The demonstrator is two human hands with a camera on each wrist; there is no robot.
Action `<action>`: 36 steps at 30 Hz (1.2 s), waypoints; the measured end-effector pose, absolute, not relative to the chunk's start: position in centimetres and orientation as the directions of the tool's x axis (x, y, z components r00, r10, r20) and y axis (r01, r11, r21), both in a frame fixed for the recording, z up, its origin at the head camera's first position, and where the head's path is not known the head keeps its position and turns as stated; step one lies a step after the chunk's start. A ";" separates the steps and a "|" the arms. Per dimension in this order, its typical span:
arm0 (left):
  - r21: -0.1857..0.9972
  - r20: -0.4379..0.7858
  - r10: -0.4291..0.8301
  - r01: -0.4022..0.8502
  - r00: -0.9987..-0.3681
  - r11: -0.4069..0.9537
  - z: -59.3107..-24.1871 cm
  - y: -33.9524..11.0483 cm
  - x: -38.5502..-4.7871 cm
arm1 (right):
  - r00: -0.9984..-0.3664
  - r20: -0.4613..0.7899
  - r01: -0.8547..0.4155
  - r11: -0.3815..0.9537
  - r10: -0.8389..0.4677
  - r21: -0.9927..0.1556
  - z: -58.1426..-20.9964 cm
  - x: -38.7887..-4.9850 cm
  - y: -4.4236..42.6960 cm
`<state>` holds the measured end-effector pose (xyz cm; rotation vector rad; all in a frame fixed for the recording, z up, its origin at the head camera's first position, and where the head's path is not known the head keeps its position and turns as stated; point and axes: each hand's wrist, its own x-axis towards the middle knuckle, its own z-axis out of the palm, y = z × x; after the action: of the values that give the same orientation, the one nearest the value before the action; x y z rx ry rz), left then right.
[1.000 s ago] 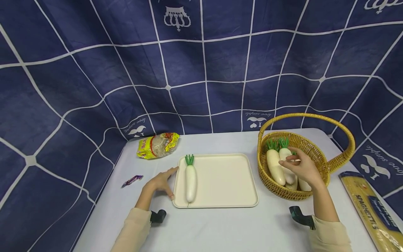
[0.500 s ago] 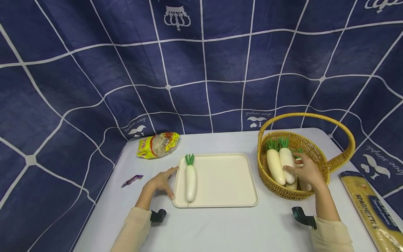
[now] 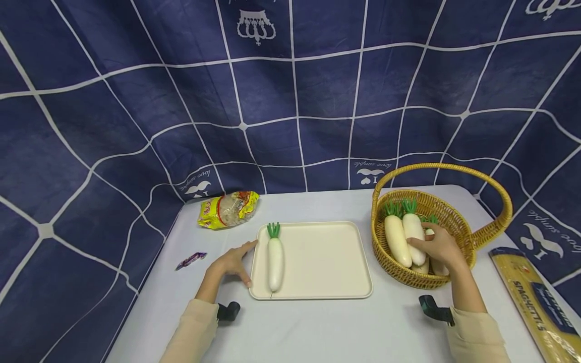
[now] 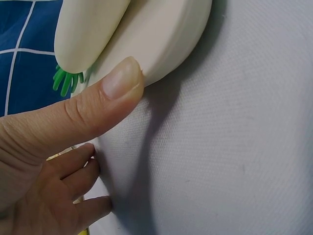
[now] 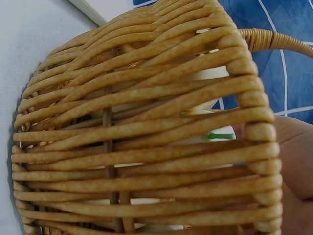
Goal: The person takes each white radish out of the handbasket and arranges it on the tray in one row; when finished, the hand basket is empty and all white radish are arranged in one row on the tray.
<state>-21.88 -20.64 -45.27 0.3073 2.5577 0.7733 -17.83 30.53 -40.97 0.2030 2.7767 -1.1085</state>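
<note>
A white radish with green leaves lies along the left side of the cream tray. My left hand is spread at the tray's left edge; in the left wrist view its thumb touches the tray's rim. Over the wicker basket, my right hand grips the middle white radish, thumb across it and fingers at its right side. Another radish lies to its left, with more partly hidden beneath the hand. The basket wall hides most of this grip in the right wrist view.
The basket's tall handle arches over its back right. A spaghetti pack lies to the right of the basket. Behind the tray's left corner is a yellow bag, and a small purple wrapper lies left of my left hand.
My right hand has shifted a little right and its fingers have come down beside the middle radish, which it now grips. My left hand has stayed at the tray's edge.
</note>
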 end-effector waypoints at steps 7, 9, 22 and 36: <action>0.567 -0.366 0.308 0.052 -0.878 0.822 -45.4 -20.5 -22.0 | -0.979 -0.169 0.198 0.701 0.112 -0.685 -41.0 -18.0 30.4; 0.559 -0.364 0.298 0.049 -0.882 0.828 -45.5 -20.4 -21.9 | -0.978 -0.172 0.206 0.693 0.118 -0.691 -41.0 -18.0 30.4; 0.543 -0.364 0.288 0.050 -0.886 0.839 -45.3 -20.4 -22.1 | -0.973 -0.205 0.229 0.619 0.111 -0.751 -40.9 -17.6 31.0; 0.542 -0.375 0.290 0.045 -0.880 0.839 -45.3 -20.3 -21.8 | -0.982 -0.155 0.186 0.444 0.104 -0.876 -39.7 -15.6 30.5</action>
<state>-21.82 -20.30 -45.30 0.2477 2.5664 0.7412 -15.65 30.45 -39.68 0.2621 2.6025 -1.5945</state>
